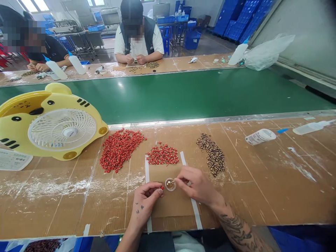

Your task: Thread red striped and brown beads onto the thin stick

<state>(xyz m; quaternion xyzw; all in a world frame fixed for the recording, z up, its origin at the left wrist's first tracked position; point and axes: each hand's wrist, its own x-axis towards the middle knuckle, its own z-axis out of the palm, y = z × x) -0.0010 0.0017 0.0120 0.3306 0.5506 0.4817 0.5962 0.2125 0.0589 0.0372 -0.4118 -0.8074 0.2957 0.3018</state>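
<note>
My left hand (145, 203) rests on the cardboard-covered bench and pinches a small red piece (162, 188) between thumb and forefinger. My right hand (195, 185) is closed in a pinch on a thin stick whose tip reaches into a small round clear dish (170, 184) between the two hands. Just beyond the dish lies a small heap of red pieces (162, 155). A larger heap of red pieces (119, 148) lies to its left. A heap of dark brown and gold pieces (213, 154) lies to the right.
A yellow cartoon-faced fan (49, 122) lies at the left. A white bottle (259, 136) and a clear squeeze bottle (309, 127) lie at the right. A green conveyor belt (183, 92) runs across beyond the bench. Two people work on its far side, with squeeze bottles (76, 63) by them.
</note>
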